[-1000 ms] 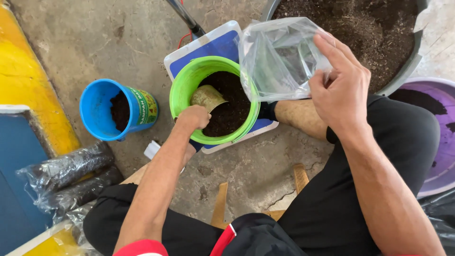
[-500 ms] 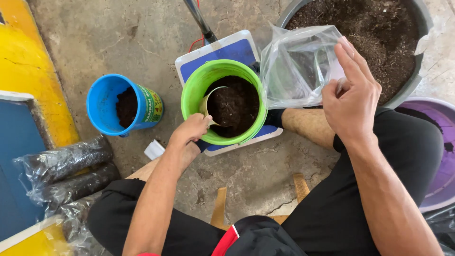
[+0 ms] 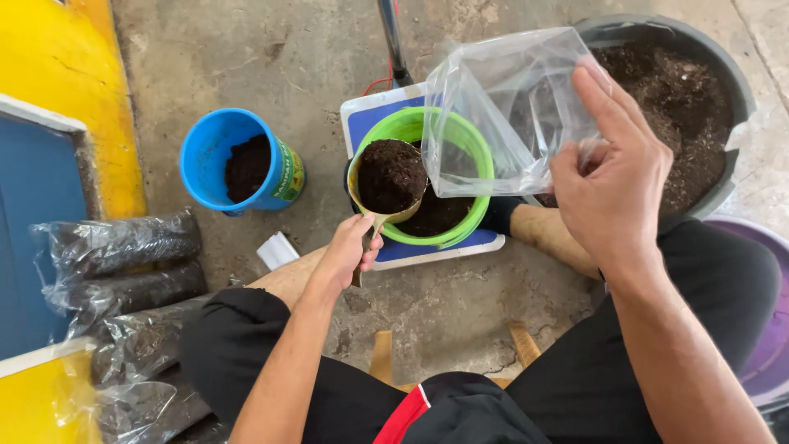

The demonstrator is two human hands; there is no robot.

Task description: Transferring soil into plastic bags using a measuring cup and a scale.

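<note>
Over the round green plastic bucket (image 3: 460, 156) of dark soil: left hand (image 3: 349, 251) clamped on the handle of a tan scoop (image 3: 386, 185), bowl heaped with soil, held level above the bucket's left rim. Right hand (image 3: 612, 177) pinches the edge of a clear plastic bag (image 3: 501, 107), mouth held open, bag hanging above the bucket's right half and touching or just over its rim, can't tell which. Scoop bowl just beside the bag's lower left corner, apart from it.

Green bucket sits on a flat white-edged blue square platform (image 3: 370, 119) on the concrete floor (image 3: 246, 49). Left of the bucket: a blue plastic cup-shaped container (image 3: 214, 160) with a printed label, partly filled with soil, standing upright on the floor. Right of the bucket, beyond the bag: a large dark round tub (image 3: 707, 99) full of soil. Further right and nearer, the rim of a purple basin (image 3: 768, 362), mostly out of frame. Far left of the bucket: a stack of soil-filled clear bags (image 3: 123, 271) lying on their sides, next to a yellow and blue painted surface (image 3: 57, 115). Small white card-like piece (image 3: 278, 251) on the floor just left of the left wrist. Person seated, black shorts, knees either side of the bucket.
</note>
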